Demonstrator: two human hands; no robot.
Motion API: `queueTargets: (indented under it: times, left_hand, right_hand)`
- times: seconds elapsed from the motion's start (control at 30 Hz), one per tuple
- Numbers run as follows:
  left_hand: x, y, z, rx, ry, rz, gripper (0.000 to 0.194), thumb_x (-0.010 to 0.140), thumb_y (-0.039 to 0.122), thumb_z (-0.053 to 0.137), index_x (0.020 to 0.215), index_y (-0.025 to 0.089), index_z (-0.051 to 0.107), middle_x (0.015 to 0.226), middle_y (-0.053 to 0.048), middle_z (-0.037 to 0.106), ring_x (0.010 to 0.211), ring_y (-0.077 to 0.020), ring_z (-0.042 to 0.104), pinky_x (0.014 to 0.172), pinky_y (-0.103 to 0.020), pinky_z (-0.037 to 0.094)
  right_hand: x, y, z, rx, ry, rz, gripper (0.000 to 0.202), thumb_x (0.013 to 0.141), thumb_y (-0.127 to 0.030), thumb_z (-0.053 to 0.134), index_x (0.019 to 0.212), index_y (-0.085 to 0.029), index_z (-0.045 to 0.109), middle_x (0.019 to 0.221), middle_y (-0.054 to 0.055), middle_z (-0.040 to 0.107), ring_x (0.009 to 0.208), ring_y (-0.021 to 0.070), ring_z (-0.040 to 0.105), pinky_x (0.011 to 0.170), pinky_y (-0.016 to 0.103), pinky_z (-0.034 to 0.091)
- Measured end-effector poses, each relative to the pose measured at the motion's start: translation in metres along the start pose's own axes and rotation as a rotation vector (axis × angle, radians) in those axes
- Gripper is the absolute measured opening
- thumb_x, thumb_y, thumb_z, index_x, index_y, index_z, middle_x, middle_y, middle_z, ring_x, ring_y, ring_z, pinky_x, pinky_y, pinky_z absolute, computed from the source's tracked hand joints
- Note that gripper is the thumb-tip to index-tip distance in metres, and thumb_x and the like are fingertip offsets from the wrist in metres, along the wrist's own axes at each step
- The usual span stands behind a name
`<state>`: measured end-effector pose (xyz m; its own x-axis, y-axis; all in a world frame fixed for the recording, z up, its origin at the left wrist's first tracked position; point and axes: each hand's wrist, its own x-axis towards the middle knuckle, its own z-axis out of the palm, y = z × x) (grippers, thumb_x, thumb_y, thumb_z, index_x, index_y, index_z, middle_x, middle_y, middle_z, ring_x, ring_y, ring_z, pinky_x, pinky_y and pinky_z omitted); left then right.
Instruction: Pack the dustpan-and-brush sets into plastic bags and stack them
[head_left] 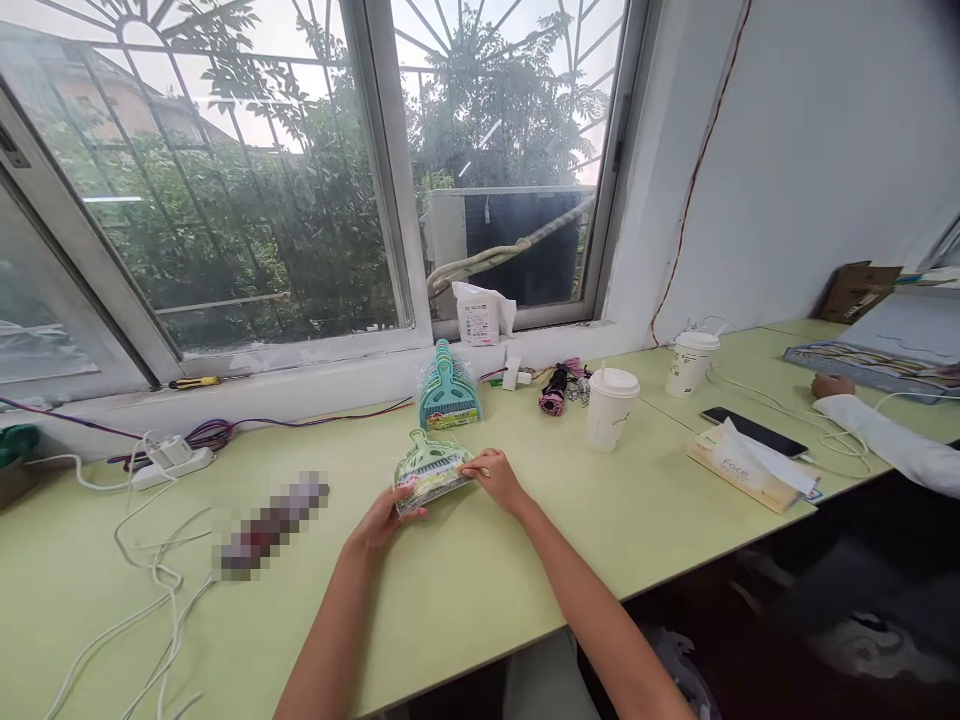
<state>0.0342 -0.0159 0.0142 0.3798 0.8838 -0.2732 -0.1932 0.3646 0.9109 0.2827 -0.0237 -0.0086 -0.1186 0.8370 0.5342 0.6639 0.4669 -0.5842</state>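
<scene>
A small light-green dustpan and brush set, with a printed label along its front and what looks like clear wrapping, is tilted up just over the table. My left hand grips its lower left corner, thumb on the front. At the right edge, my right hand is closed in a pinch on the label's end; the exact fingertip contact is too small to make out. Just behind stands a row of similar teal dustpan sets, lined up one behind another and partly in clear plastic.
On the light-green table are a lidded paper cup, another cup, a tissue box, a phone, bundled cords and a power strip with loose white cables. Another person's hand rests at the right.
</scene>
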Motion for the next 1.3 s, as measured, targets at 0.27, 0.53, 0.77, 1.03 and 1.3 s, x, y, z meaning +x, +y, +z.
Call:
queueTargets:
  times: [0.27, 0.53, 0.77, 1.03, 1.3]
  left_hand:
    - [0.0, -0.011, 0.015, -0.019, -0.052, 0.041, 0.061, 0.07, 0.015, 0.07, 0.125, 0.017, 0.043, 0.123, -0.014, 0.058, 0.09, -0.0225, 0.065, 0.069, -0.035, 0.061]
    - [0.0, -0.006, 0.027, 0.117, 0.079, 0.182, 0.094, 0.072, 0.029, 0.072, 0.145, 0.031, 0.014, 0.128, -0.012, 0.054, 0.092, -0.022, 0.065, 0.073, -0.037, 0.057]
    - [0.004, -0.007, 0.035, 0.635, 0.002, 0.67, 0.074, 0.047, 0.043, 0.085, 0.115, 0.025, 0.064, 0.136, -0.011, 0.044, 0.13, -0.0348, 0.037, 0.108, -0.047, 0.032]
    - [0.014, -0.012, 0.029, 0.545, 0.228, 0.636, 0.032, 0.076, 0.048, 0.061, 0.089, 0.022, 0.073, 0.134, -0.009, 0.05, 0.129, -0.0324, 0.04, 0.089, -0.037, 0.048]
    - [0.026, -0.02, 0.033, 0.373, 0.521, 0.626, 0.09, 0.072, 0.036, 0.067, 0.146, 0.026, 0.017, 0.108, -0.007, 0.064, 0.079, -0.0171, 0.065, 0.071, -0.028, 0.05]
  right_hand:
    - [0.002, 0.014, 0.006, 0.109, 0.177, 0.126, 0.02, 0.072, -0.024, 0.069, 0.092, -0.025, 0.069, 0.111, 0.005, 0.063, 0.11, 0.0229, 0.052, 0.095, 0.038, 0.039]
    - [0.005, 0.023, 0.016, 0.825, 0.064, 0.512, 0.056, 0.062, -0.033, 0.07, 0.115, -0.022, 0.057, 0.107, 0.005, 0.066, 0.094, 0.0225, 0.062, 0.077, 0.036, 0.051]
    - [0.002, 0.026, 0.017, 0.972, 0.24, 0.718, 0.054, 0.057, -0.034, 0.068, 0.107, -0.023, 0.051, 0.09, 0.003, 0.066, 0.069, 0.0183, 0.063, 0.054, 0.027, 0.047]
    - [0.003, 0.023, 0.014, 0.957, 0.23, 0.652, 0.05, 0.058, -0.037, 0.068, 0.101, -0.024, 0.048, 0.096, 0.004, 0.065, 0.074, 0.0176, 0.062, 0.056, 0.026, 0.045]
    - [0.012, 0.023, 0.009, 0.803, 0.293, 0.436, 0.051, 0.053, -0.039, 0.075, 0.093, -0.023, 0.048, 0.085, 0.003, 0.069, 0.078, 0.0189, 0.062, 0.069, 0.031, 0.048]
